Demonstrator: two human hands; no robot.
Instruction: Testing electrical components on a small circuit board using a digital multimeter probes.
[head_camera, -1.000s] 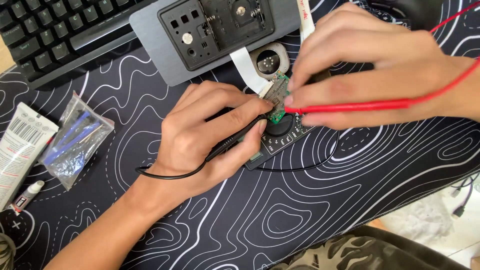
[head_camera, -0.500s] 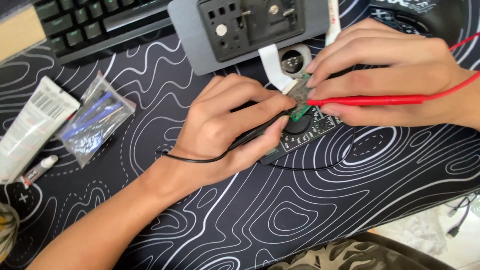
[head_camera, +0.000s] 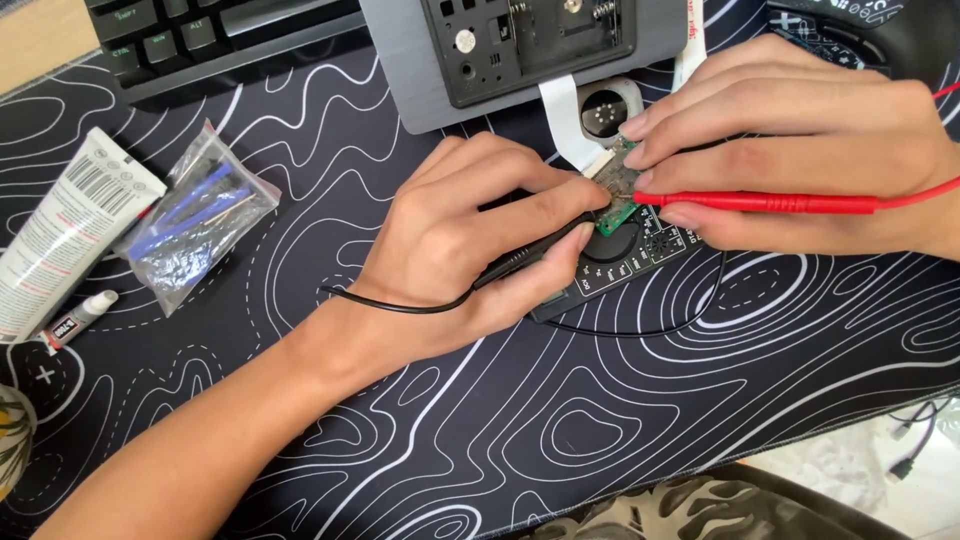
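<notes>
Below the grey case (head_camera: 400, 80): we probe a small board (head_camera: 620, 185).
Left hand (head_camera: 470, 250): pinches black probe (head_camera: 530, 255).
Right hand (head_camera: 800, 150): pinches red probe (head_camera: 760, 203).
Board: light, fragile; we hold edges.

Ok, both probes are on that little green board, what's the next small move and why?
Probably hold both tips steady: the left hand pins the black probe and the right hand the red probe on the small green board, which sits over the multimeter.
</notes>
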